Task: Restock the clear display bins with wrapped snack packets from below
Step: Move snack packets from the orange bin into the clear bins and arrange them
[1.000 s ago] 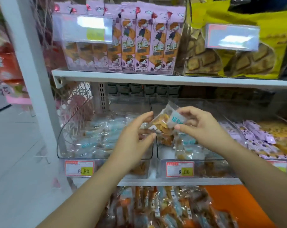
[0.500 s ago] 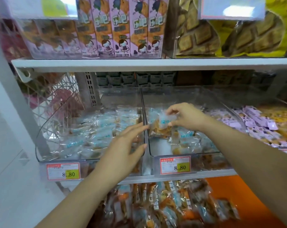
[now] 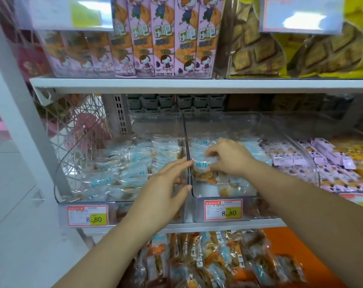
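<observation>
Head view: right hand [image 3: 232, 157] pinches a snack packet [image 3: 203, 173] inside the middle clear bin [image 3: 224, 125].
Left hand [image 3: 161, 190] lies flat, fingers straight, at the wall between bins. Fingers cover the packet's top; its print is blurred. Lower packets [image 3: 207, 262] are cut off.

Bright, even white light falls from above and in front, so shadows stay faint. Glare washes out the clear plastic label holders [image 3: 66, 13] on the top shelf and streaks the walls of the clear plastic display bins [image 3: 155, 125]. The gap under the white metal shelf [image 3: 197, 83] is dim, and so are the orange-and-clear packets at the bottom [image 3: 207, 260]. The centre is sharpest: the blue print on the clear wrapped snack packet [image 3: 203, 166] pinched by the right hand [image 3: 230, 156] is legible. The edges smear, and the white upright post [image 3: 16, 100] leans from wide-angle distortion.
</observation>
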The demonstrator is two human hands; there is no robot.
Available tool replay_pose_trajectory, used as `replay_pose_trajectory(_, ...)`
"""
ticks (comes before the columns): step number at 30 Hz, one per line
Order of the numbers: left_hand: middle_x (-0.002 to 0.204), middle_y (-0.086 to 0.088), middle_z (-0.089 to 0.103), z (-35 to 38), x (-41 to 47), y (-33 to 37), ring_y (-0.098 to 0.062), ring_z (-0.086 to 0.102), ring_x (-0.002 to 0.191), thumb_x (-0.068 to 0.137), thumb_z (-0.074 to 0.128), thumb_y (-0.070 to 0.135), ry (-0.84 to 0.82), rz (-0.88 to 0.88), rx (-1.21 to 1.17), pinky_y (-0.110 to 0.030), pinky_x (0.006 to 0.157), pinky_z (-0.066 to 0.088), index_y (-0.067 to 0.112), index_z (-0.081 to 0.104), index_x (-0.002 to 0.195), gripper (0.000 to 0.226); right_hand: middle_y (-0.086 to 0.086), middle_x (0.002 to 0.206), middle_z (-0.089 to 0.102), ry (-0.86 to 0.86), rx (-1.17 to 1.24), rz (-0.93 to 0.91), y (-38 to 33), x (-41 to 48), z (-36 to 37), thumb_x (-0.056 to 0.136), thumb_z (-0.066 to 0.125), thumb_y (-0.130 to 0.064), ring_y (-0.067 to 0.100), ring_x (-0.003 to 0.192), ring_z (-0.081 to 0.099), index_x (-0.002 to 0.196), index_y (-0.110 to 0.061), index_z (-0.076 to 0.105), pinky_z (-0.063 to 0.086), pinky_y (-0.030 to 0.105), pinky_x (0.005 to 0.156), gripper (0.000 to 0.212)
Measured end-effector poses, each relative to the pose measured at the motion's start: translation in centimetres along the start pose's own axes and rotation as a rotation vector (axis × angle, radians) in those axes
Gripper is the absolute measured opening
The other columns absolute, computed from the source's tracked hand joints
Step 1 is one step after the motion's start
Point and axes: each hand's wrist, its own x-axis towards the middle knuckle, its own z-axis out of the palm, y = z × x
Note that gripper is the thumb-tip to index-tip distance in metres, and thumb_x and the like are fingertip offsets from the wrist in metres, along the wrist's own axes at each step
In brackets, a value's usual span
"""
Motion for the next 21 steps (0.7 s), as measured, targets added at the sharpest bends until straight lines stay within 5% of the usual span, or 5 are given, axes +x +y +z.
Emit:
replay_pose_trajectory(5,0.131,0.031,0.038,0.1,-1.6,0.4,0.012,0.038,0.121,0.094,0.055,0.015,0.108,0.092,0.031,0.003,0.099,0.018,0.036,0.05,0.133,0.044,-0.006,0.105,0.058,0.198,0.206,-0.023,0.0,-3.3,-1.7,0.08,0.072,-0.038,0.015,0.098,0.053,0.118,-0.027,0.063,0.043,0.035,0.092,0.041)
replay_pose_trajectory(8,0.114,0.014,0.058,0.5,-4.2,0.0,0.004,0.051,0.107,0.09,0.055,0.005,0.221,0.177,0.06,-0.003,0.095,0.033,0.02,0.065,0.116,0.031,-0.012,0.089,0.055,0.429,0.33,-0.139,-0.8,-7.9,-2.4,0.082,0.072,-0.025,0.008,0.078,0.047,0.107,-0.02,0.069,0.038,0.017,0.073,0.025)
replay_pose_trajectory(11,0.098,0.015,0.06,1.8,-7.3,-1.0,0.001,0.055,0.094,0.089,0.051,0.011,0.135,0.171,0.091,-0.009,0.084,0.04,0.019,0.068,0.105,0.024,-0.008,0.077,0.061,0.558,0.39,-0.314,-2.0,-13.6,-1.4,0.083,0.064,-0.021,0.008,0.067,0.052,0.092,-0.014,0.071,0.041,0.014,0.065,0.013)
replay_pose_trajectory(16,0.1,0.012,0.066,5.8,-10.6,-4.8,-0.007,0.063,0.098,0.092,0.056,0.013,-0.088,-0.207,0.017,-0.029,0.09,0.05,0.021,0.068,0.105,0.019,-0.017,0.073,0.058,0.214,0.292,-0.429,-1.4,-19.1,5.7,0.085,0.062,-0.027,-0.006,0.07,0.041,0.087,-0.024,0.068,0.038,0.014,0.064,0.007)
replay_pose_trajectory(21,0.104,-0.001,0.066,9.5,-9.9,-8.5,-0.015,0.061,0.098,0.092,0.056,0.007,-0.244,-0.462,-0.023,-0.013,0.081,0.04,0.01,0.065,0.112,0.023,-0.008,0.11,0.065,-0.362,0.205,-0.146,1.0,-16.9,11.9,0.091,0.057,-0.032,0.011,0.1,0.059,0.125,-0.03,0.057,0.037,0.019,0.075,0.033)
